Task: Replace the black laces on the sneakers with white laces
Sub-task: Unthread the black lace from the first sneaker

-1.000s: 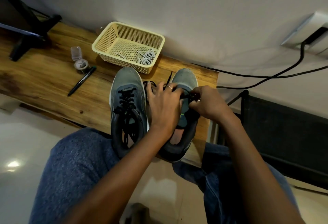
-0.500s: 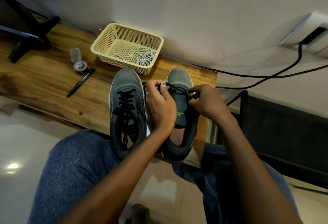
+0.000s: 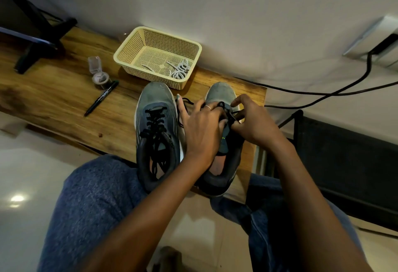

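Grey, worn sneakers sit side by side on a wooden table [image 3: 53,99], toes toward the wall, at the middle of the frame. The left shoe [image 3: 157,121] is fully threaded with a black lace, its ends lying loose inside the opening. The right shoe [image 3: 224,142] is partly covered by both hands. Its black lace [image 3: 183,108] trails out in a loop between the two shoes and crosses the tongue near the toe.

The left hand [image 3: 202,129] lies over the inner side of the right shoe, fingers spread and bent, a ring on one finger; the lace runs under its fingertips, but whether they pinch it cannot be told. The right hand [image 3: 256,125] is curled at the shoe's outer edge, thumb and forefinger pinching the lace just above the eyelets.

Above the shoes, against the wall, stands a cream basket [image 3: 129,54] with the white laces [image 3: 179,70] heaped in its right corner. Left of the basket are a small clear container [image 3: 98,73] and a black marker [image 3: 101,98]. A dark stand [image 3: 38,41] fills the upper left, and black cables [image 3: 323,93] run along the wall at the right.
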`<action>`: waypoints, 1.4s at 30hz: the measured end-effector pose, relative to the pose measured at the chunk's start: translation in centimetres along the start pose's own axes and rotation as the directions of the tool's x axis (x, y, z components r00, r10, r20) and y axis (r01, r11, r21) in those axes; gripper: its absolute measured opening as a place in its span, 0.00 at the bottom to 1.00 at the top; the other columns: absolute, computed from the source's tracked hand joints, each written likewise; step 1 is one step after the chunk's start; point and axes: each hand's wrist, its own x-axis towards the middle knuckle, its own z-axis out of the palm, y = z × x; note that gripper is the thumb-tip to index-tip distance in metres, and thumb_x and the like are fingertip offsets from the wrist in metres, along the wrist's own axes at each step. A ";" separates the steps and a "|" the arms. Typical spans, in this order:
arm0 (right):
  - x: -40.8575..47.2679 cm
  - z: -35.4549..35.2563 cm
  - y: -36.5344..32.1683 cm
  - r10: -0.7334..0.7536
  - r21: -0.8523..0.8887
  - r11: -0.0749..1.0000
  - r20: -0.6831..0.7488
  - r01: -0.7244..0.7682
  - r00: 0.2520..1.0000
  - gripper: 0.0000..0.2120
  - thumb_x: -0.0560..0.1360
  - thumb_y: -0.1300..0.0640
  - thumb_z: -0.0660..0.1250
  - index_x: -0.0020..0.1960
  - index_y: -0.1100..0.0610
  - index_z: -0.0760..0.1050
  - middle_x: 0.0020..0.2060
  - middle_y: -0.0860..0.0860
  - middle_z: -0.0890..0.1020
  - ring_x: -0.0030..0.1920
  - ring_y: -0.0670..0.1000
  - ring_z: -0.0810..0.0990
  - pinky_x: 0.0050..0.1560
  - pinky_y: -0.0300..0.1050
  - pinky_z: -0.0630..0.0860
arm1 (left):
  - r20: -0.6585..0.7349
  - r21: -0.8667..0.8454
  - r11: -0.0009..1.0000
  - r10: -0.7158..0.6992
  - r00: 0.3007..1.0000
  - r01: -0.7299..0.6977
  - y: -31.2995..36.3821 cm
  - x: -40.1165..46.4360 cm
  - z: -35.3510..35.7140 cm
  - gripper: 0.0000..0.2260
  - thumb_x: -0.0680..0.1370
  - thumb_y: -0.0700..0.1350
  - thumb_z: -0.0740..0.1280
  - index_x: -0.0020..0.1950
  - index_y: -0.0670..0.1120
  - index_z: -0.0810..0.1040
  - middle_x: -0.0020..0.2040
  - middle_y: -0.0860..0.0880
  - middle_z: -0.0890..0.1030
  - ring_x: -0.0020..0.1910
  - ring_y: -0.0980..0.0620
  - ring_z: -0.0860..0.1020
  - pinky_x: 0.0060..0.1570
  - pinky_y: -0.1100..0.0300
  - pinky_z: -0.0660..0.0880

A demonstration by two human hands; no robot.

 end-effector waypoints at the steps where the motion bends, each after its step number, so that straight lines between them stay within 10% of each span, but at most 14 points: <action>1: 0.0 -0.1 0.0 0.000 -0.001 1.000 0.001 0.000 1.000 0.20 0.72 0.62 0.69 0.62 0.54 0.67 0.49 0.58 0.82 0.50 0.59 0.80 0.51 0.59 0.78 | -0.020 -0.010 1.000 0.005 1.000 -0.005 0.0 0.0 0.0 0.08 0.74 0.51 0.70 0.52 0.53 0.81 0.54 0.54 0.82 0.65 0.51 0.72 0.71 0.42 0.38; 13: -0.1 -0.4 -0.1 -0.020 0.003 1.000 0.051 0.020 0.999 0.18 0.73 0.64 0.67 0.59 0.52 0.66 0.49 0.57 0.82 0.48 0.56 0.80 0.49 0.57 0.79 | -0.082 0.104 0.990 0.109 0.991 -0.100 -0.2 0.1 0.9 0.08 0.72 0.50 0.72 0.50 0.53 0.83 0.43 0.52 0.83 0.54 0.48 0.76 0.63 0.47 0.56; 30: -0.1 -0.2 -0.3 -0.063 0.050 0.997 0.124 0.058 0.990 0.17 0.72 0.65 0.68 0.56 0.53 0.66 0.47 0.57 0.82 0.46 0.56 0.81 0.46 0.55 0.80 | 0.018 0.177 0.984 0.029 0.999 -0.032 -0.2 0.3 0.6 0.07 0.75 0.49 0.69 0.52 0.50 0.80 0.50 0.48 0.81 0.57 0.46 0.73 0.60 0.48 0.56; 36: 0.5 0.2 -0.1 0.129 0.168 0.976 0.083 -0.142 0.988 0.20 0.71 0.64 0.70 0.57 0.55 0.64 0.48 0.59 0.80 0.40 0.57 0.81 0.33 0.48 0.78 | 0.129 0.007 0.991 -0.134 0.983 0.134 0.1 0.4 0.8 0.13 0.79 0.46 0.62 0.63 0.45 0.73 0.66 0.43 0.68 0.65 0.43 0.65 0.66 0.45 0.61; 42: 0.8 0.1 0.2 0.284 0.171 0.943 0.042 -0.287 0.958 0.26 0.71 0.60 0.72 0.65 0.58 0.66 0.55 0.59 0.79 0.49 0.58 0.81 0.43 0.52 0.81 | 0.049 -0.475 0.811 -0.364 0.930 0.343 0.3 0.8 0.2 0.06 0.80 0.41 0.56 0.53 0.39 0.69 0.52 0.41 0.71 0.43 0.49 0.70 0.39 0.63 0.60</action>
